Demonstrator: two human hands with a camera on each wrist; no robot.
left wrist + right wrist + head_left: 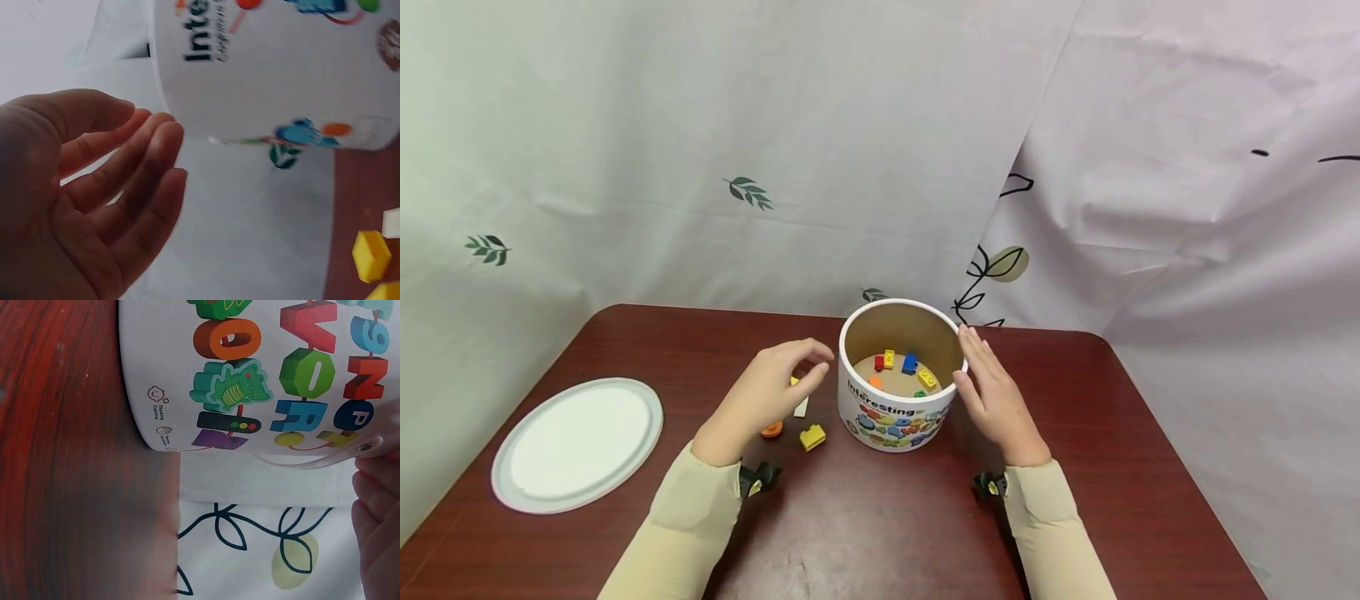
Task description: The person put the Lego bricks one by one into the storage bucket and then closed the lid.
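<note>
A white printed bucket stands upright and lidless on the table. Inside it lie several small toy bricks, among them a blue brick, a red brick and a yellow brick. Just left of its rim is my left hand, fingers loosely bent; the left wrist view shows nothing in its grasp. My right hand has straight fingers at the bucket's right side, fingertips right at the rim. In the right wrist view those fingers lie close to the end of the bucket's pale handle.
Near my left hand, a yellow brick, an orange piece and a white brick lie on the dark red table. A round white lid rests at the left. Behind the table hangs a pale curtain.
</note>
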